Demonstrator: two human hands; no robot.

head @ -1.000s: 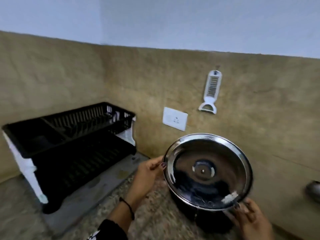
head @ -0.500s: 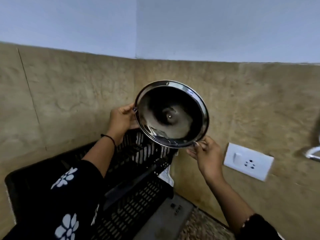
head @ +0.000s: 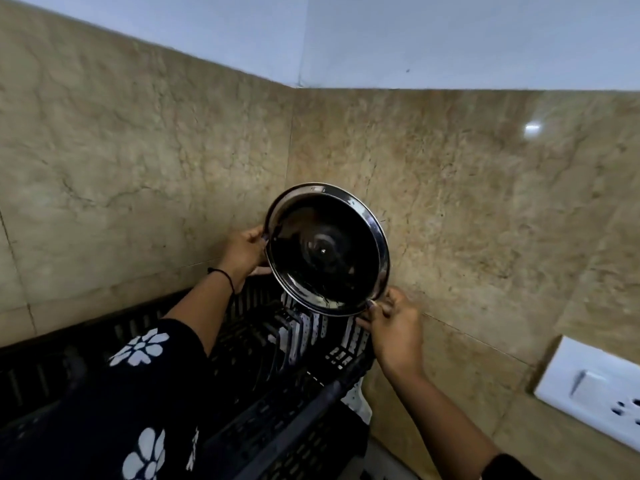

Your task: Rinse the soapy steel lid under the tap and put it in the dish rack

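The round steel lid (head: 325,251) stands nearly upright with its dark inner side toward me, over the far end of the black dish rack (head: 277,372). My left hand (head: 244,252) grips the lid's left rim. At the lower right rim my right hand (head: 391,323) pinches the edge with its fingertips. The lid's bottom edge hangs just above the rack's upright slats. I cannot tell whether it touches them.
Tan stone tiles line both walls, which meet in a corner right behind the lid. A white wall socket (head: 592,386) sits low on the right wall. My left sleeve, dark with white flowers (head: 138,393), covers part of the rack's near side.
The lid has moved left from beside the wall socket into the corner and now sits lower, right over the rack's far slats. Both hands keep their grip on its rim.
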